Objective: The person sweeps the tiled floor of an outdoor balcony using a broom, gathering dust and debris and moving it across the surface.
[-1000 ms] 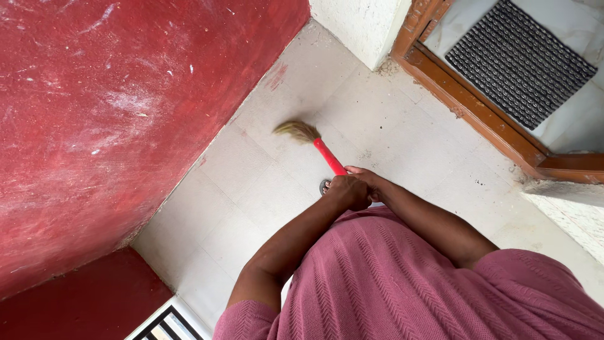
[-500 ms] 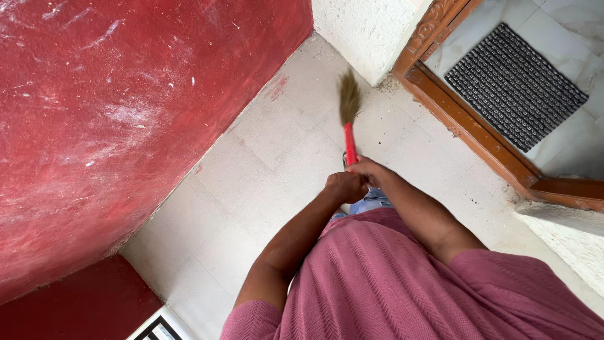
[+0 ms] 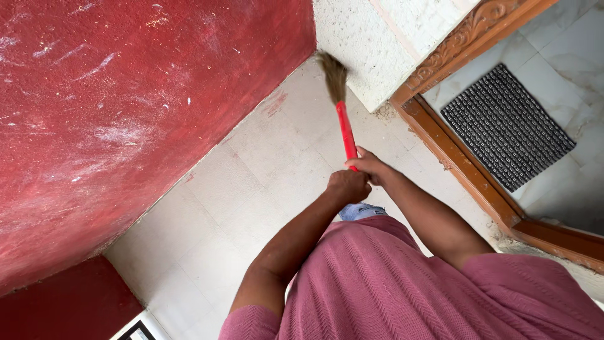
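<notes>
Both hands are wrapped around a broom [image 3: 343, 116] here. The left hand [image 3: 347, 186] is closed in a fist on the low end of the red handle, and the right hand [image 3: 368, 165] is curled round the handle just above it, the two touching each other. The broom points away from the body, with its tan bristles [image 3: 332, 74] up at the corner where the red wall [image 3: 126, 113] meets the white textured wall [image 3: 371, 38]. The bristle tips look like they're right against the base of that white wall (a bit blurry, so can't say for sure they touch).

The floor [image 3: 251, 189] is pale tile. The red wall hems the strip in on one side, scuffed with white marks. On the other side a carved wooden door frame [image 3: 465, 170] runs along the floor, and past it lies a dark ribbed mat [image 3: 506, 126] on marble-looking tile. Some grit sits at the foot of the frame near the white wall. The pink knit top [image 3: 409, 283] fills the bottom of the view.
</notes>
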